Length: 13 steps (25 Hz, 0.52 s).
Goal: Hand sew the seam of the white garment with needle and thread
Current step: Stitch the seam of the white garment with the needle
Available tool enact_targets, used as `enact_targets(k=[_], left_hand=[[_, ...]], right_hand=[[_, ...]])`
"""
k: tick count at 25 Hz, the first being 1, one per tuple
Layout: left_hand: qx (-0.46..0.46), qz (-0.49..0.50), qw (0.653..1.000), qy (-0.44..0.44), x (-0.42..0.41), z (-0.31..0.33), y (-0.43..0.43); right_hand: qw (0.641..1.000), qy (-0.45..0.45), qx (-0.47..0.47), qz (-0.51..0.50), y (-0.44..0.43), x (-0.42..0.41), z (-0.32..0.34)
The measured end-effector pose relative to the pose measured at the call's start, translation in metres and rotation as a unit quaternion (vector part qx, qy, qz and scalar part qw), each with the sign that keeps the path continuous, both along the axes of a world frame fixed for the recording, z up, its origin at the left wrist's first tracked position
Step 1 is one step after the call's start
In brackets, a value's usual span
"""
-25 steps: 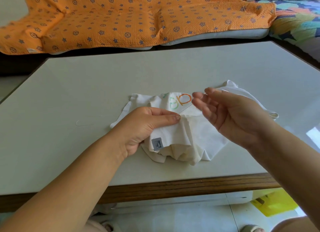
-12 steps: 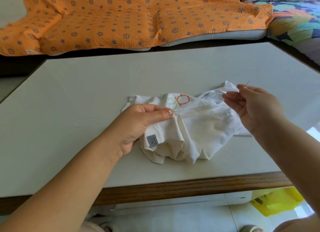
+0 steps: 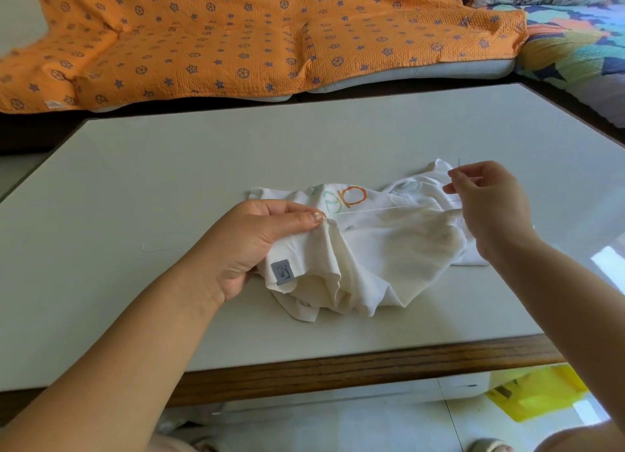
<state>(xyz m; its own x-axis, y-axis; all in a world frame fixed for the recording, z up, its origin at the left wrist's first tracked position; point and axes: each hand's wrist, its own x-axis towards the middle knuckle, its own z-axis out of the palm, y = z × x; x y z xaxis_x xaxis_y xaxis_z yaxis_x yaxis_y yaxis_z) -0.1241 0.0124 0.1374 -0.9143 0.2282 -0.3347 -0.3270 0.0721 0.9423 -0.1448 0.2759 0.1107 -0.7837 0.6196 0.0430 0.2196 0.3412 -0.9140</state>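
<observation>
A crumpled white garment [image 3: 375,259] with coloured letters and a grey label lies on the pale table [image 3: 169,188]. My left hand [image 3: 257,242] pinches a fold of the garment at the seam between thumb and fingers. Off to the right, raised a little above the cloth, my right hand [image 3: 487,204] pinches a thin needle [image 3: 459,163] that sticks up from its fingertips. A white thread [image 3: 389,208] runs taut from the seam at my left fingertips across to my right hand.
A loose bit of thread [image 3: 155,247] lies on the table left of my left hand. Behind the table is a sofa under an orange patterned blanket [image 3: 236,35]. The table's wooden front edge [image 3: 338,370] is near me; a yellow bag [image 3: 537,397] lies on the floor.
My right hand has moved right and away from the seam, drawing the thread out taut. My left hand has kept its pinch on the garment.
</observation>
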Motion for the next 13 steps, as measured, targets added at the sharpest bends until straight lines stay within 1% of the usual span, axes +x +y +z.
enact_targets(k=[1,3,5,6,7,9,11,13], left_hand=[[0.000,-0.003,1.000,0.003,0.001,-0.001,0.001],[-0.005,-0.005,1.000,0.014,0.002,-0.001,0.005],[-0.019,-0.008,0.999,0.032,0.004,-0.001,0.008],[-0.023,-0.011,0.999,0.043,0.005,-0.001,0.010],[-0.026,-0.013,0.998,0.053,0.006,-0.001,0.011],[-0.029,-0.013,0.997,0.074,0.008,-0.002,0.012],[-0.034,-0.014,0.995,0.088,0.009,-0.004,0.012],[-0.036,-0.018,0.995,0.090,0.009,-0.004,0.013]], right_hand=[[1.000,-0.001,0.005,0.016,-0.004,0.002,0.002],[0.996,0.009,-0.029,0.081,-0.020,0.011,0.004],[0.981,0.027,-0.070,0.179,-0.043,0.025,0.008],[0.970,0.031,-0.070,0.229,-0.054,0.034,0.010],[0.961,0.030,-0.056,0.270,-0.064,0.042,0.011],[0.949,0.021,-0.002,0.314,-0.077,0.057,0.013],[0.943,0.020,0.031,0.332,-0.082,0.067,0.014],[0.940,0.030,0.033,0.338,-0.083,0.070,0.014]])
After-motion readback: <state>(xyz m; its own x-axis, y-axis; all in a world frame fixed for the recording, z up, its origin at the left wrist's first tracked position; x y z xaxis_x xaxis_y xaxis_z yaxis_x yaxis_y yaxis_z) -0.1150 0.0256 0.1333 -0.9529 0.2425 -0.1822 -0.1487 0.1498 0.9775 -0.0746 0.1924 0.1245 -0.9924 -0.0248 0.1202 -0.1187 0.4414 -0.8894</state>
